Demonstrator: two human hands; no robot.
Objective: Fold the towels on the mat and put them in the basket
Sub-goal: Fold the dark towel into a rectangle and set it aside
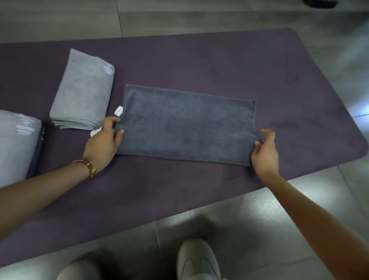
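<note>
A dark grey towel [187,125] lies flat on the purple mat [207,64], folded into a long rectangle. My left hand [104,142] pinches its left edge, thumb on top. At the opposite end, my right hand [265,153] pinches the right edge, with the other fingers loosely curled. A small white tag [118,110] sticks out at the towel's left side. A folded light grey towel [83,92] lies just left of the dark one. No basket is in view.
A larger pile of light grey cloth over something dark [4,145] sits at the left edge of the mat. My white shoes [199,271] stand on the grey tiled floor [261,223] in front of the mat. A dark object [320,1] is at the far top right.
</note>
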